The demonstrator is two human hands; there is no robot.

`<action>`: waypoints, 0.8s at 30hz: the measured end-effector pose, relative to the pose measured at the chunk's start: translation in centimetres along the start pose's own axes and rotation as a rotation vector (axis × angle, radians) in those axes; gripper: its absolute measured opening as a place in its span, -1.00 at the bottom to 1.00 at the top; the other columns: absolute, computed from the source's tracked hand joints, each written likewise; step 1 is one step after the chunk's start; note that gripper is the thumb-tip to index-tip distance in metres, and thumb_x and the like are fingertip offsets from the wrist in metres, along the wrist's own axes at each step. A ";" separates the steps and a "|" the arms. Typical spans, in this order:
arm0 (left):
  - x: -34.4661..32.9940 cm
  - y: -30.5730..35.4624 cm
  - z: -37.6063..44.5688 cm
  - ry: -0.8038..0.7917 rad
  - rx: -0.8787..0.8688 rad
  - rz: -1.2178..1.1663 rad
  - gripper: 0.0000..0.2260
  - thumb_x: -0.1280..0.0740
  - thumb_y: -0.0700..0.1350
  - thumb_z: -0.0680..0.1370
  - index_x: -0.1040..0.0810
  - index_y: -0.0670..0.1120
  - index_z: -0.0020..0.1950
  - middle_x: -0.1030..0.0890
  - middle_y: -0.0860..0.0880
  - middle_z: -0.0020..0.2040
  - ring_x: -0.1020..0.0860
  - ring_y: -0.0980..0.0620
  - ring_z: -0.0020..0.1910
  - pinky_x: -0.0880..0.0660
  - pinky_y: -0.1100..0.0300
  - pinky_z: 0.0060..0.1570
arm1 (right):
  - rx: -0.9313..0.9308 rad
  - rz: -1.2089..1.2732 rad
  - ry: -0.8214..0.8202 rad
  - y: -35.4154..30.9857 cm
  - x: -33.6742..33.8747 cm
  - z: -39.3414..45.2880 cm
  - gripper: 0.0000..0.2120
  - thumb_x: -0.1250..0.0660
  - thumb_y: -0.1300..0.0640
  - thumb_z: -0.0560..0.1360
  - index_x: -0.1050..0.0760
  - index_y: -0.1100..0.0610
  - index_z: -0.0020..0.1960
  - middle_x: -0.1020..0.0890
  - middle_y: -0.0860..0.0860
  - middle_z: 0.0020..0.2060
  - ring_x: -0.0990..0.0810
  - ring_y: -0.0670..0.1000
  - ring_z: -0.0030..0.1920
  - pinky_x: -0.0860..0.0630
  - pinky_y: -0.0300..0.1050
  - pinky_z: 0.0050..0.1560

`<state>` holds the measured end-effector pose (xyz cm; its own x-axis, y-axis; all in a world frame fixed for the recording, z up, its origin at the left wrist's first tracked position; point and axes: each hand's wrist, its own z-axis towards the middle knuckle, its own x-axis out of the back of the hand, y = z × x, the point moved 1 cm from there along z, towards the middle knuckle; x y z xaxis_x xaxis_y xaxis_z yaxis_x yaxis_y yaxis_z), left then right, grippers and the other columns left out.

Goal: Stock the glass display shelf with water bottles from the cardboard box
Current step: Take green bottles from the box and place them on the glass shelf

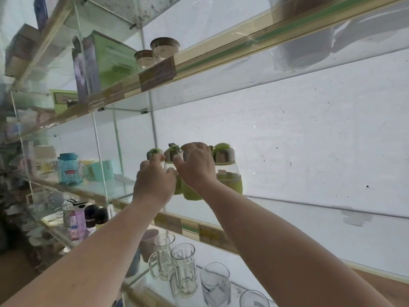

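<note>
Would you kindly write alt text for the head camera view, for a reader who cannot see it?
Two bare hands reach up to a row of green-lidded bottles on a glass shelf; the left hand and right hand each grip a bottle. Glass mugs stand on the shelf below.

**Green lids, pale glass**

The bottles [225,167] have lime-green caps, silver metal collars, clear glass bodies and lime-green bases. The shelf [287,209] is clear, greenish glass with a dull gold front strip carrying tan price labels [211,234]. Behind is a white wall [298,134] speckled with dark spots. To the left stands a light blue jar [69,167] with a red-and-white label. Above sit a green box [110,56] and clear jars [164,49] with brown lids. Below, the mugs [183,271] are colourless glass.
</note>
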<state>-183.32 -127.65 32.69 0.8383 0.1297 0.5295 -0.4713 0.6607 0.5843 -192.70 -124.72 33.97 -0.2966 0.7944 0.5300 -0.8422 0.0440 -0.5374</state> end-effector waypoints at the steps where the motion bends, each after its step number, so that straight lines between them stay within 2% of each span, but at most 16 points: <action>1: 0.6 -0.7 -0.2 0.005 0.017 0.007 -0.62 -0.18 -0.12 0.60 -0.30 -0.11 0.42 -0.37 -0.20 0.34 -0.39 -0.17 0.29 -0.35 0.02 0.24 | 0.009 0.041 -0.041 -0.8 -0.7 -0.5 -0.63 -0.19 0.03 0.57 -0.44 0.14 0.32 -0.48 0.07 0.28 -0.39 0.06 0.31 -0.35 -0.07 0.24; 4: 2.9 -3.3 -1.2 0.013 0.059 0.046 -0.62 -0.18 -0.11 0.60 -0.30 -0.11 0.42 -0.34 -0.20 0.37 -0.37 -0.16 0.31 -0.31 0.07 0.25 | 0.041 0.129 -0.151 -3.0 -3.1 -2.4 -0.72 -0.18 0.10 0.56 -0.59 0.14 0.14 -0.63 0.10 0.10 -0.56 0.09 0.11 -0.43 -0.11 0.00; 7: 5.2 -6.6 -2.6 0.026 0.132 0.076 -0.64 -0.19 -0.12 0.60 -0.33 -0.13 0.39 -0.38 -0.20 0.35 -0.40 -0.16 0.28 -0.33 0.09 0.21 | 0.044 0.204 -0.296 -4.9 -5.8 -4.6 -0.73 -0.19 0.11 0.56 -0.62 0.17 0.09 -0.67 0.08 0.01 -0.53 0.01 -0.09 -0.33 -0.22 -0.21; 10: 7.8 -10.5 -4.5 0.053 0.247 0.107 -0.67 -0.18 -0.11 0.59 -0.36 -0.13 0.35 -0.44 -0.20 0.29 -0.43 -0.16 0.23 -0.36 0.06 0.17 | 0.037 0.228 -0.473 -6.7 -8.9 -7.2 -0.72 -0.21 0.06 0.56 -0.61 0.17 0.10 -0.66 0.10 0.02 -0.52 0.04 -0.08 -0.38 -0.17 -0.16; 12: 9.6 -13.0 -6.2 0.065 0.325 0.131 -0.67 -0.17 -0.10 0.60 -0.37 -0.14 0.35 -0.44 -0.18 0.28 -0.44 -0.13 0.16 -0.36 0.11 0.05 | 0.007 0.252 -0.590 -7.9 -11.1 -9.1 -0.72 -0.20 0.03 0.57 -0.60 0.17 0.06 -0.64 0.12 -0.03 -0.53 0.08 -0.07 -0.41 -0.13 -0.11; 14: 11.3 -15.3 -8.1 0.067 0.402 0.159 -0.67 -0.14 -0.07 0.62 -0.37 -0.13 0.35 -0.41 -0.17 0.30 -0.43 -0.12 0.14 -0.30 0.18 -0.04 | -0.060 0.278 -0.692 -9.1 -13.4 -11.1 -0.75 -0.19 0.02 0.57 -0.55 0.15 -0.07 -0.56 0.08 -0.23 -0.48 0.04 -0.23 -0.35 -0.18 -0.25; 16: 12.7 -17.6 -10.1 0.064 0.489 0.177 -0.65 -0.14 -0.06 0.62 -0.35 -0.10 0.39 -0.39 -0.15 0.35 -0.42 -0.13 0.22 -0.28 0.19 -0.03 | -0.121 0.273 -0.792 -10.3 -16.2 -13.3 -0.74 -0.19 0.03 0.58 -0.51 0.19 -0.11 -0.45 0.04 -0.34 -0.40 0.00 -0.35 -0.31 -0.20 -0.37; 19: 13.9 -20.8 -13.6 0.082 0.595 0.195 -0.65 -0.16 -0.06 0.61 -0.35 -0.09 0.39 -0.40 -0.14 0.34 -0.42 -0.12 0.24 -0.30 0.18 -0.02 | -0.135 0.251 -0.915 -11.8 -20.5 -17.0 -0.69 -0.18 0.05 0.57 -0.52 0.29 0.07 -0.49 0.11 -0.16 -0.46 0.07 -0.15 -0.41 -0.10 -0.23; 21: 14.3 -22.8 -16.1 0.079 0.664 0.216 -0.65 -0.16 -0.05 0.62 -0.34 -0.08 0.39 -0.41 -0.13 0.33 -0.44 -0.11 0.20 -0.32 0.18 -0.05 | -0.157 0.262 -0.974 -12.2 -22.9 -19.8 -0.70 -0.19 0.05 0.56 -0.51 0.25 0.12 -0.54 0.14 -0.04 -0.52 0.10 -0.02 -0.48 -0.08 -0.09; 24: 14.7 -25.6 -19.7 0.066 0.783 0.229 -0.65 -0.15 -0.03 0.61 -0.35 -0.07 0.38 -0.42 -0.12 0.31 -0.44 -0.11 0.19 -0.33 0.16 -0.04 | -0.200 0.205 -1.043 -12.4 -26.1 -23.9 -0.58 -0.18 -0.04 0.55 -0.48 0.21 0.26 -0.54 0.13 0.19 -0.50 0.15 0.20 -0.45 -0.05 0.15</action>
<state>-153.54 -128.12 13.40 0.7010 0.2580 0.6648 -0.6671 -0.0922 0.7392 -163.75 -131.51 11.14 -0.7403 -0.1046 0.6641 -0.6721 0.1425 -0.7266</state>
